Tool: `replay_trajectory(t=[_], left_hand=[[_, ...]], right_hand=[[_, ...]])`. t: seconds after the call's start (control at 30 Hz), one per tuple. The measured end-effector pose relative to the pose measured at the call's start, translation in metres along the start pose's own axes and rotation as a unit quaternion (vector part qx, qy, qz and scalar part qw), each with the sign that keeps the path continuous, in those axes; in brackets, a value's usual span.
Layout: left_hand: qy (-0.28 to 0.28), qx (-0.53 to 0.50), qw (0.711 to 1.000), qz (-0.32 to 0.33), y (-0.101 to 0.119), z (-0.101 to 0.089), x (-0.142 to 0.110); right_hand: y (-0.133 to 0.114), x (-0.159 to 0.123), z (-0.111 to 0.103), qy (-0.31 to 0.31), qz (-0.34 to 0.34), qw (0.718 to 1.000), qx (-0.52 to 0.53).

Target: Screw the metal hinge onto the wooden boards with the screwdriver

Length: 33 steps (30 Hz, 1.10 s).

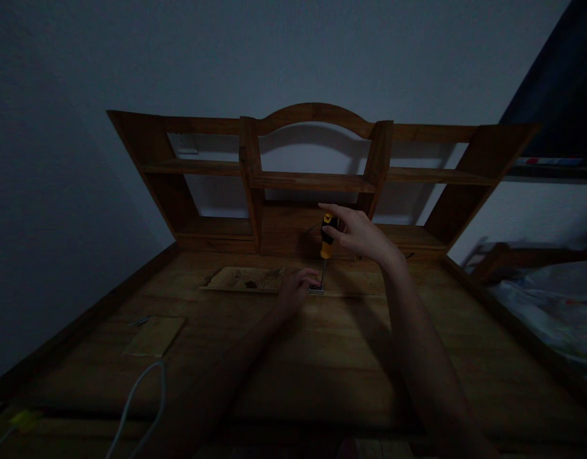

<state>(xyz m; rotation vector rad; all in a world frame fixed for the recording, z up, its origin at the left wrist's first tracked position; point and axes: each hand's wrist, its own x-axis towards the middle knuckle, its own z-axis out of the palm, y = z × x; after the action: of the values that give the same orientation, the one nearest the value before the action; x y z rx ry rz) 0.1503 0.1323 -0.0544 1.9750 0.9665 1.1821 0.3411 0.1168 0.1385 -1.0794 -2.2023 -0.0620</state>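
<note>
My right hand (pixel 357 233) grips a yellow and black screwdriver (pixel 326 245) by its handle, with thumb and fingers around it. The screwdriver stands nearly upright, shaft down, its tip at a small metal hinge (pixel 316 291). Against that hinge are the closed fingers of my left hand (pixel 296 290), holding it at the board; the exact grip is hard to see in the dim light. The hinge lies at the front edge of a long, thin wooden board (pixel 259 279), which has dark stains and a rough left end. Whether a screw sits under the tip is too small to tell.
The board lies on a wooden desk (pixel 283 370) with a shelf unit (pixel 317 182) at its back. To the left are a small square wooden piece (pixel 155 336), a thin metal item (pixel 140 320) and a white cable (pixel 125 405). A raised rim (pixel 503 331) borders the right side.
</note>
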Motion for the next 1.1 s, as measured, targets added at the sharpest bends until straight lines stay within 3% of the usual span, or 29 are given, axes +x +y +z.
replay_trajectory(t=[0.23, 0.4, 0.47, 0.6, 0.77, 0.93, 1.1], left_hand=[[0.002, -0.006, 1.000, -0.006, -0.0008, 0.0015, 0.0013], [-0.001, -0.013, 1.000, 0.002, 0.0002, 0.0001, 0.0012], [-0.001, -0.012, 1.000, 0.002, -0.0019, 0.0005, 0.0012], [0.002, -0.015, 1.000, -0.003, -0.0066, 0.0023, 0.0017], [0.002, -0.007, 1.000, -0.007, -0.0029, 0.0015, 0.0017], [-0.004, -0.003, 1.000, -0.011, 0.0029, 0.0005, 0.0014], [0.001, -0.016, 1.000, -0.020, -0.0021, 0.0018, 0.0018]], right_hand=[[-0.0032, 0.0006, 0.0040, 0.027, 0.031, 0.997, -0.063], [-0.0047, 0.0006, -0.0033, -0.014, 0.018, 1.000, 0.006], [-0.0039, 0.0011, -0.0038, -0.004, 0.010, 1.000, 0.011], [-0.0015, 0.0025, 0.0013, 0.033, 0.008, 0.999, -0.036], [0.0009, 0.0026, 0.0060, 0.032, 0.023, 0.997, -0.070], [0.0025, 0.0027, 0.0019, -0.003, 0.003, 1.000, 0.003], [-0.0001, 0.0023, -0.0009, 0.010, -0.012, 1.000, 0.015]])
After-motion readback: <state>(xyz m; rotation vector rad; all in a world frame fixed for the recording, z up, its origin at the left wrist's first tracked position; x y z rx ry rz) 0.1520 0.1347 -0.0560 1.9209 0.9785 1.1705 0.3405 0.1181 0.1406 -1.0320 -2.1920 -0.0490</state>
